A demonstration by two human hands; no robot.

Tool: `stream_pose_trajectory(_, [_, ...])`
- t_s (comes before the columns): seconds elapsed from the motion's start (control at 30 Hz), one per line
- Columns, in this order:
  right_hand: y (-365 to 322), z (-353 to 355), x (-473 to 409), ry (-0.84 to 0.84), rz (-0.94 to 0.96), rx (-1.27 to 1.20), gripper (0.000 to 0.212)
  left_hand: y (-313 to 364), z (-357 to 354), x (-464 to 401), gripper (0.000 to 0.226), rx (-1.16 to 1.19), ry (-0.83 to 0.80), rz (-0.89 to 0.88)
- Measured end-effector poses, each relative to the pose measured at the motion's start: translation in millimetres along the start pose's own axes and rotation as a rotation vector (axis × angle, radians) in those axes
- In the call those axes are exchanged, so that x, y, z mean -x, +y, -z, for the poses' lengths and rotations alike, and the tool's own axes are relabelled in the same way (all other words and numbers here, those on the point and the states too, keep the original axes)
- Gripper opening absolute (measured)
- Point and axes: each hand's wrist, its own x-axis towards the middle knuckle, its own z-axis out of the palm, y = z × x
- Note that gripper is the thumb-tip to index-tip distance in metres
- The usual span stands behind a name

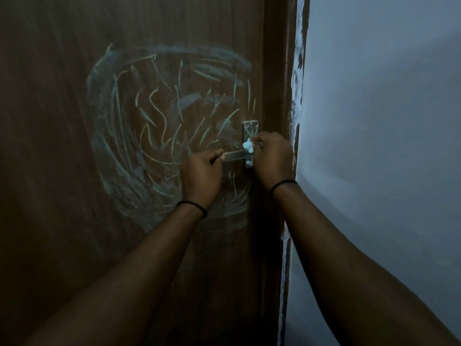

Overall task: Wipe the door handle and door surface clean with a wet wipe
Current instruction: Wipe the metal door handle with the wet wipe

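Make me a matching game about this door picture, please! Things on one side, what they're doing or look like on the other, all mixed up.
Things:
1. left hand
2. right hand
3. door
4. wall

Clues:
A. covered in pale swirly marks
B. plain and pale
C. grips the handle lever
D. presses a white wipe on the handle plate

Pairs: 1-C, 2-D, 3-A, 4-B

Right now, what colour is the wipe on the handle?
White, maybe faintly blue; the wipe shows in the head view, held in the right hand.

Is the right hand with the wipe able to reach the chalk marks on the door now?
Probably yes: the right hand holds the wipe at the handle plate, and chalk marks lie just beside it, nothing between.
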Motion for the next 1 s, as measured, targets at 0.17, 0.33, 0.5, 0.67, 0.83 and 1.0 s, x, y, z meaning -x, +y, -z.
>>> stream_pose_trajectory(0.17, [-5.3,-0.2,-8.5,0.003,-0.02,0.012,0.011,2.6,-0.8,6.6,0.02,-0.255,-0.037,-0.196])
stream_pose_trajectory(0.33, [-7.7,-2.6,-7.8,-0.107,0.099,0.191,0.015,1.4,-0.4,11.5,0.038,-0.322,-0.111,-0.312])
stream_pose_trajectory(0.5, [-7.6,10.5,-25.2,-0.256,0.014,0.304,0.012,-0.8,0.9,13.4,0.041,-0.333,-0.135,-0.321])
stream_pose_trajectory(0.67, [-17.2,7.9,-33.6,-0.333,0.022,0.353,0.017,4.5,4.7,10.6,0.038,-0.327,-0.145,-0.336])
stream_pose_trajectory(0.83, [-20.9,12.4,-46.8,-0.439,-0.028,0.363,0.027,6.6,4.1,6.7,0.032,-0.294,-0.158,-0.309])
stream_pose_trajectory(1.0, [-29.6,-1.2,-31.6,-0.466,0.093,0.259,0.009,6.7,5.9,7.6,0.031,-0.089,-0.057,-0.1])
